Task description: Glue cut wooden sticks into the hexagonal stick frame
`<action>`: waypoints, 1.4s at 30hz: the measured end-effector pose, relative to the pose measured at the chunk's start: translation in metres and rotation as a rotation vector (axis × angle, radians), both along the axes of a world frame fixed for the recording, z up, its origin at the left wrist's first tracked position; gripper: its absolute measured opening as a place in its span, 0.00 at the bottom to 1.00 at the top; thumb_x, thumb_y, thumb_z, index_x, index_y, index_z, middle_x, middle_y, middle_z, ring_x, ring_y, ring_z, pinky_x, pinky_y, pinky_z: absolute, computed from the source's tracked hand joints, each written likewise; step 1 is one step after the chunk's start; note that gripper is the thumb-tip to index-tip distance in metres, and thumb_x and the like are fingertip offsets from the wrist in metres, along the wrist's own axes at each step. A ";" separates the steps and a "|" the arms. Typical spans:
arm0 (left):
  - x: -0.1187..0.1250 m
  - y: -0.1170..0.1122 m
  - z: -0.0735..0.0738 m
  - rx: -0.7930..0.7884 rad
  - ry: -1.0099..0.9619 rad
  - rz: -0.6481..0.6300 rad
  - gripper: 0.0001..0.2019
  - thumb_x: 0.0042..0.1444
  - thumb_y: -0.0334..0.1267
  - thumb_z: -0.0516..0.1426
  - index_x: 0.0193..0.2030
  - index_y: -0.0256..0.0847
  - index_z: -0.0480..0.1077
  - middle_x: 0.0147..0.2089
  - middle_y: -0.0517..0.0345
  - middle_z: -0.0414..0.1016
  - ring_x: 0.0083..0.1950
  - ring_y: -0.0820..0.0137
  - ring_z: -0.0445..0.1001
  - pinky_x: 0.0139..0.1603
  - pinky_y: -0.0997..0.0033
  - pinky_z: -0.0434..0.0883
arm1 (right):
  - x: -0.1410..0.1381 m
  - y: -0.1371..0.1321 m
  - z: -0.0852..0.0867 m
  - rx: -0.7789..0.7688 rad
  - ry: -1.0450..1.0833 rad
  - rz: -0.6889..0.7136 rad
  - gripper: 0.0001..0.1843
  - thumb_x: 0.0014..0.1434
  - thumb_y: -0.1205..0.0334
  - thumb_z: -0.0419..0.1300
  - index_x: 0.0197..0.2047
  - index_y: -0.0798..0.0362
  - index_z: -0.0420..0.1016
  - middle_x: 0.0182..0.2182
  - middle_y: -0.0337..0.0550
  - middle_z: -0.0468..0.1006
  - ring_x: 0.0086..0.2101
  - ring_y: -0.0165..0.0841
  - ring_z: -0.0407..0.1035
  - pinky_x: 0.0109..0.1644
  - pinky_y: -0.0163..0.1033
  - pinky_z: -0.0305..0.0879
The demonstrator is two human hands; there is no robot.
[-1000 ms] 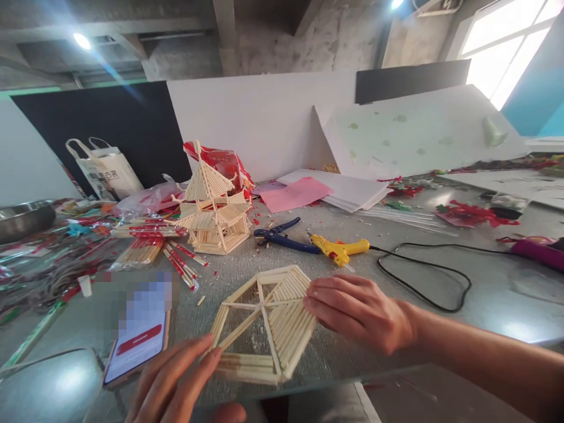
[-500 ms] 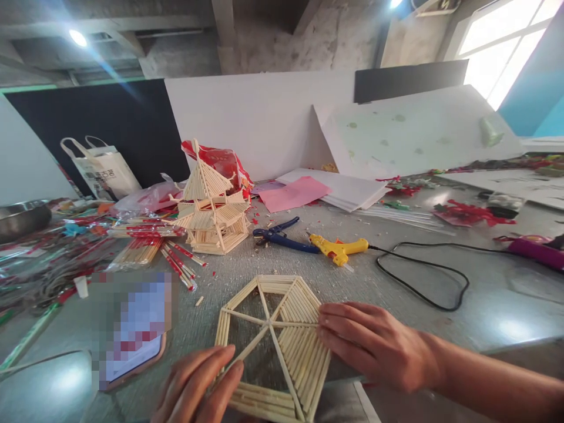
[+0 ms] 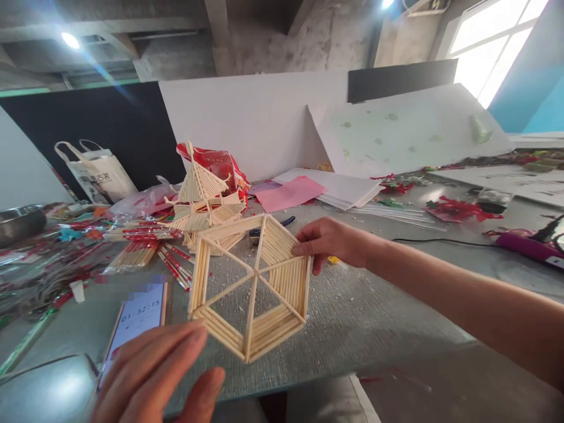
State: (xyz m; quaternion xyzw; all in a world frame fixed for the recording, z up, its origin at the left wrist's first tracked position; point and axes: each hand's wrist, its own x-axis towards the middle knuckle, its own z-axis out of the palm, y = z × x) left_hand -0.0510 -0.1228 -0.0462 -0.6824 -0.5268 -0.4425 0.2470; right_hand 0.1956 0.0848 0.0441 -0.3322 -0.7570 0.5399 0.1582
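Note:
A hexagonal frame of thin wooden sticks [image 3: 274, 323] is tilted up above the table. Spokes cross at its middle, and two of its sections on the right are filled with sticks while others have only a band along the rim. My right hand [image 3: 328, 241] pinches its upper right edge between thumb and fingers. My left hand [image 3: 163, 370] is beside the lower left corner, fingers apart and holding nothing. Behind the frame stands a tiered stick pagoda [image 3: 202, 188], partly covered by it. Pliers with blue handles [image 3: 288, 221] and a bit of a yellow glue gun [image 3: 333, 259] peek out behind.
A phone [image 3: 138, 314] showing a timer lies at left. Bundled sticks [image 3: 132, 257] and plastic wrappings are beyond it. Pink paper [image 3: 291, 194] and white sheets [image 3: 348, 188] lie at the back. A black cord [image 3: 423, 240] leads to a purple object [image 3: 524, 249] at right.
The stick frame has been lifted off the table and tilted upright by my right hand. My left hand has let go of it and moved left.

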 end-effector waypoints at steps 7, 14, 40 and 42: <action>0.044 0.018 0.014 -0.206 0.276 -0.086 0.12 0.54 0.37 0.57 0.45 0.37 0.70 0.42 0.53 0.75 0.44 0.67 0.70 0.45 0.68 0.69 | -0.009 0.018 -0.054 -0.398 -0.179 0.051 0.17 0.39 0.55 0.67 0.28 0.61 0.71 0.24 0.42 0.75 0.21 0.26 0.68 0.22 0.32 0.68; 0.054 0.034 -0.003 -0.344 0.402 -0.140 0.18 0.53 0.49 0.57 0.47 0.41 0.71 0.42 0.57 0.76 0.43 0.66 0.70 0.42 0.67 0.67 | -0.010 0.013 -0.065 -0.187 -0.256 0.068 0.18 0.44 0.50 0.64 0.29 0.58 0.71 0.19 0.37 0.72 0.18 0.25 0.66 0.20 0.29 0.66; 0.037 0.027 0.002 -0.250 0.426 -0.111 0.24 0.51 0.51 0.58 0.47 0.34 0.68 0.41 0.51 0.74 0.44 0.64 0.68 0.44 0.64 0.67 | -0.005 0.002 -0.064 0.278 -0.347 0.095 0.15 0.54 0.51 0.55 0.30 0.56 0.70 0.14 0.32 0.64 0.14 0.22 0.60 0.16 0.27 0.55; 0.033 0.021 0.000 -0.283 0.411 -0.086 0.24 0.51 0.52 0.58 0.48 0.35 0.68 0.42 0.51 0.74 0.45 0.64 0.68 0.44 0.64 0.68 | -0.005 0.001 -0.064 0.284 -0.347 0.091 0.14 0.54 0.52 0.54 0.31 0.56 0.69 0.15 0.33 0.65 0.14 0.23 0.60 0.15 0.28 0.54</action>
